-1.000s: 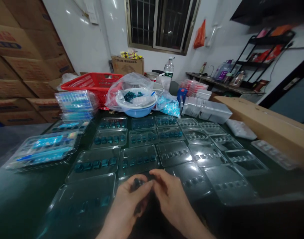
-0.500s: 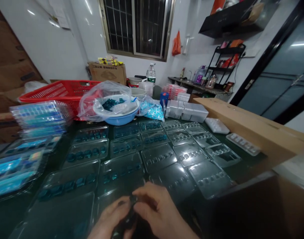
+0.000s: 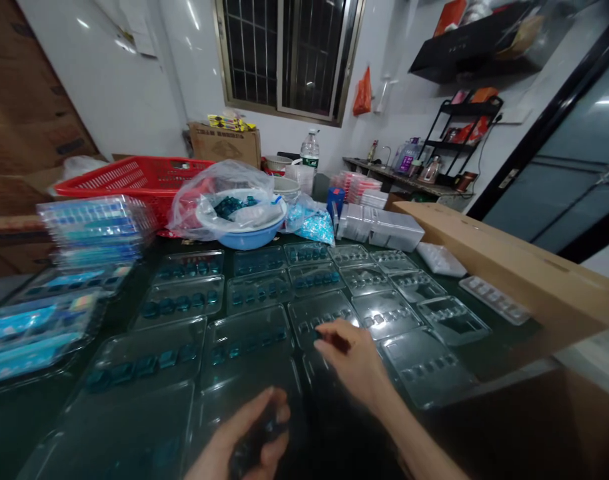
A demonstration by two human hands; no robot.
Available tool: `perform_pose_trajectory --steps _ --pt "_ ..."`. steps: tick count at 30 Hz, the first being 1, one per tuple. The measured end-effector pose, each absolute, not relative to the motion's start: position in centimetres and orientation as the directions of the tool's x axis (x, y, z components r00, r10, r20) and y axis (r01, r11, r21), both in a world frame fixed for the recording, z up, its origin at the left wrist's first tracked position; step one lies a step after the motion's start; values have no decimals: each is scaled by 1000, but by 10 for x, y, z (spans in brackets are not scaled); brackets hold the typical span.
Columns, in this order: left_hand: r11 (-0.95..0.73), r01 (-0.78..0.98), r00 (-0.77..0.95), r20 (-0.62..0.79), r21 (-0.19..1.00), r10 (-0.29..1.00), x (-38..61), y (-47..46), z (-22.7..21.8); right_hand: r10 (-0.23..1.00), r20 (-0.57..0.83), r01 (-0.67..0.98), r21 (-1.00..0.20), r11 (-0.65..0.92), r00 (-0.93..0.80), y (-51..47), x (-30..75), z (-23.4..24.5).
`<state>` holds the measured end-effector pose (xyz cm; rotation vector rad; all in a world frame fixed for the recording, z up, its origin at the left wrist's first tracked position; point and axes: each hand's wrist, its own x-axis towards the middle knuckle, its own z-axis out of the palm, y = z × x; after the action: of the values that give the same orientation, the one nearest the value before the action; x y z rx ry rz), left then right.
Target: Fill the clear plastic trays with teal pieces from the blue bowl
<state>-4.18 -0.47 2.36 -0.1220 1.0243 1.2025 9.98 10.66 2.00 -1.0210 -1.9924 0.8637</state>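
Rows of clear plastic blister trays point(image 3: 257, 290) cover the dark green table; those on the left hold small teal pieces, those on the right look unfilled. My left hand point(image 3: 247, 437) is low near the front edge, fingers curled round several small dark pieces. My right hand point(image 3: 352, 357) reaches forward over a clear tray point(image 3: 319, 313), its fingertips pinched together on something too small to make out.
A blue bowl of teal pieces in a plastic bag point(image 3: 244, 217) stands behind the trays. A red basket point(image 3: 129, 177), a stack of filled packs point(image 3: 97, 230), a long cardboard box point(image 3: 509, 267) on the right and grey boxes point(image 3: 384, 230) ring the table.
My hands were together at the front edge. The right hand has now moved forward and apart from the left, out over a tray. The camera turned slightly.
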Motion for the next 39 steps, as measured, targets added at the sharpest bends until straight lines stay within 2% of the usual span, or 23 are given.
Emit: perform_pose_trajectory --steps 3,5,10,15,21,25,27,29,31,33,37,39 --pt "366 -826 2 -649 428 761 -54 -6 21 799 335 567 -571 594 -500 142 93 11" --pt "335 -840 1 -617 426 787 -62 -8 19 776 305 612 -484 626 -552 155 86 5" --pt "255 -870 -102 -660 422 745 -72 -10 21 756 220 653 -393 648 -617 160 73 -7" --pt "254 -863 -159 -711 437 685 -71 -9 23 762 154 712 -280 644 -629 161 69 -9" --pt "221 -838 -196 -652 499 733 -76 -6 13 763 82 745 -175 644 -641 158 64 -10" --pt "198 -823 -221 -621 532 752 -80 -5 11 768 86 755 -143 640 -635 149 65 -4" --pt "180 -826 -228 -609 534 759 -81 -5 11 775 139 750 -197 632 -616 138 65 3" --pt "158 -830 -235 -592 535 771 -81 -6 10 761 201 672 -370 642 -617 121 64 12" --pt "137 -827 -243 -566 545 788 -80 -7 6 720 237 498 -582 643 -652 100 61 18" --pt "131 -817 -244 -543 562 803 -79 -6 2 683 237 350 -718 602 -690 80 57 22" --pt "134 -777 -280 -528 615 802 -75 -4 -2 713 229 243 -835 494 -662 56 50 23" --pt "119 -751 -316 -511 650 799 -72 -4 1 752 181 213 -894 394 -634 54 49 22"
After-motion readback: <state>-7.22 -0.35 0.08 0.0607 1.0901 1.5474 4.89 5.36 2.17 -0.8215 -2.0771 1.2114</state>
